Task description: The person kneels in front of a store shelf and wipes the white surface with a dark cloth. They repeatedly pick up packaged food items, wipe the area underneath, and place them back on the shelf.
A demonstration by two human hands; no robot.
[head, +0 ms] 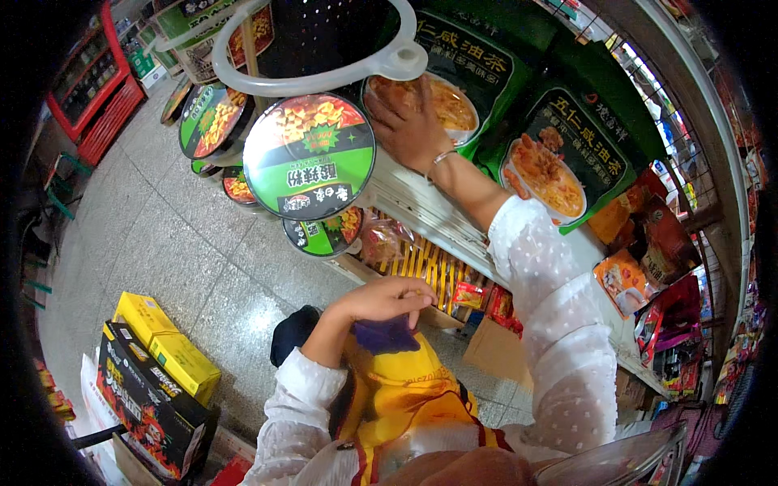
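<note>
My right hand (pixel 410 124) reaches onto a metal shelf (pixel 425 200), its fingers spread against the front of a green food bag (pixel 456 67) with a bowl pictured on it. A second such green bag (pixel 565 158) stands to the right. Left of that hand, a large round noodle-cup lid (pixel 310 158) in green and red sits in front of the shelf, below a translucent plastic ring (pixel 316 82). My left hand (pixel 386 301) hangs loosely curled near my waist, over a dark purple cloth patch on my yellow apron (pixel 407 376), with no object visible in it.
More noodle cups (pixel 213 121) hang at the left of the shelf. Packaged snacks (pixel 425 258) lie on a lower shelf. Yellow boxes (pixel 170 346) and a black printed carton (pixel 146 395) stand at lower left. Smaller packets (pixel 626 282) line the shelf's right end.
</note>
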